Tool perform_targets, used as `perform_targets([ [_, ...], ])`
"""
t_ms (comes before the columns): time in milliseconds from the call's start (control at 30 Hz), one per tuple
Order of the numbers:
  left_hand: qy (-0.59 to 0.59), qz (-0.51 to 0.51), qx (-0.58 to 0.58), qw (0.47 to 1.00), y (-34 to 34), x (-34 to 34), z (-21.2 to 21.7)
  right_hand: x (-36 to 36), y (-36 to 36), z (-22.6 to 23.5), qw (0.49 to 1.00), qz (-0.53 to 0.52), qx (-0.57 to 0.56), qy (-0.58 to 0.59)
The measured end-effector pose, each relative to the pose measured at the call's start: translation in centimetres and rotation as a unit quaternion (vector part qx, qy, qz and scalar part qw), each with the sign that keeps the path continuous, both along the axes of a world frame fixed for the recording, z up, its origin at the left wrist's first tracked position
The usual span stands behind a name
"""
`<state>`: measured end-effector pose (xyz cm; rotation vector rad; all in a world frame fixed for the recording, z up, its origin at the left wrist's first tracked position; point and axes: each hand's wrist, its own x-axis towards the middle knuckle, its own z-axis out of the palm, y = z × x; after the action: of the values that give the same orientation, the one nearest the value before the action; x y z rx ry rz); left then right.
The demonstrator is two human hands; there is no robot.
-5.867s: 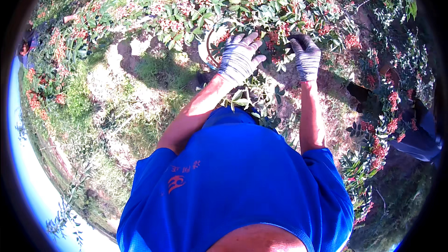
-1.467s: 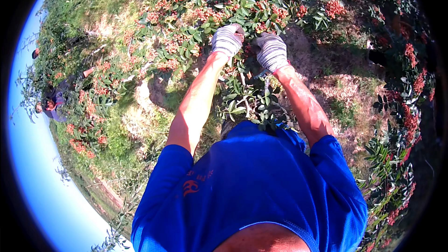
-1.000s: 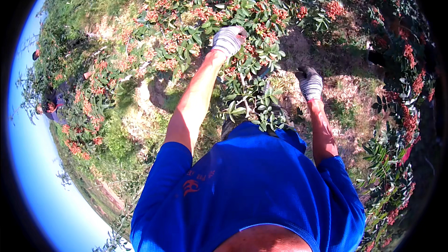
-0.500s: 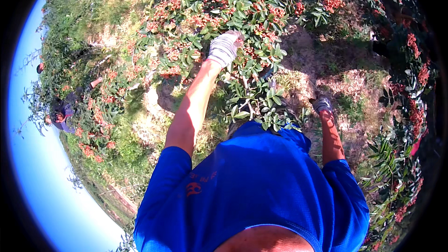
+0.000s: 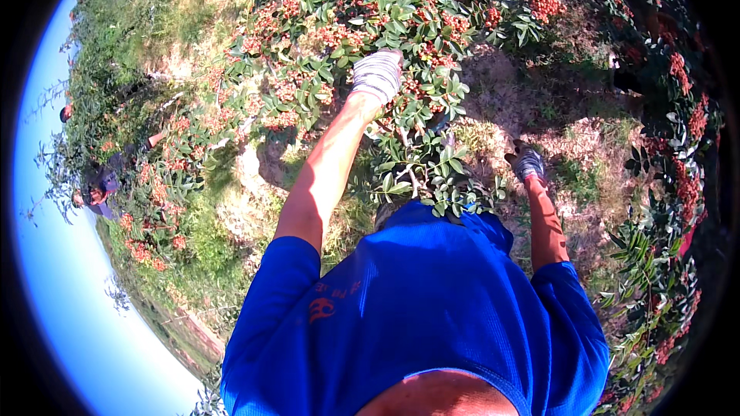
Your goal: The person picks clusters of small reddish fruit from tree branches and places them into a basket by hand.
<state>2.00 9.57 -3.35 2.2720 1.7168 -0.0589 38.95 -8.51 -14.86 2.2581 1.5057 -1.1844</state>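
Observation:
My left hand (image 5: 377, 75), in a white and grey striped glove, reaches into a leafy bush with clusters of small red berries (image 5: 337, 34). Its back faces up, and leaves and the hand itself hide the fingertips, so a grip cannot be made out. Green leaves (image 5: 432, 96) surround it on the right. Lower and to the right, my right hand (image 5: 526, 162) hangs in shade above the ground, in a similar glove with dark fingers. Those fingers look apart, and nothing shows between them.
Leafy branches (image 5: 439, 177) rise close to my waist. At the far right hang more red berry clusters (image 5: 686, 185) in shadow. A person (image 5: 100, 191) is among the bushes at the far left. Dry, grassy ground (image 5: 250, 185) shows between the plants.
My left hand has shifted slightly to the right among the leaves. The right hand has risen a little, with its fingers spreading more visibly.

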Motion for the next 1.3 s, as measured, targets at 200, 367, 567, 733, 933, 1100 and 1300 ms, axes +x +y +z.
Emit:
perform_targets([
  [200,-0.141,0.111,-0.054,0.982,-1.9,-1.9,1.8,0.9,-2.0,0.8,0.998,-0.02,0.043,-0.031],
  [367,-0.518,0.308,-0.091,0.793,-3.7,-5.9,3.4,2.0,-2.0,1.7,0.992,0.016,-0.083,-0.098],
  [567,-0.656,0.378,-0.077,0.648,-7.9,-7.5,4.3,-4.9,3.6,6.8,0.96,-0.024,0.273,0.063],
  [733,-0.663,0.367,-0.081,0.648,-10.7,-4.3,5.6,-14.7,7.7,15.5,0.836,-0.047,0.342,0.427],
  [933,-0.668,0.381,-0.092,0.633,-14.8,-3.9,5.1,-20.8,8.0,18.9,0.879,0.067,0.261,0.394],
  [1100,-0.644,0.459,-0.06,0.609,-19.8,-8.5,-0.2,-20.5,7.7,17.1,0.868,0.108,0.373,0.31],
  [1300,-0.579,0.537,-0.108,0.604,-21.6,-11.7,-8.7,-22.4,13.0,14.5,0.838,0.142,0.465,0.246],
])
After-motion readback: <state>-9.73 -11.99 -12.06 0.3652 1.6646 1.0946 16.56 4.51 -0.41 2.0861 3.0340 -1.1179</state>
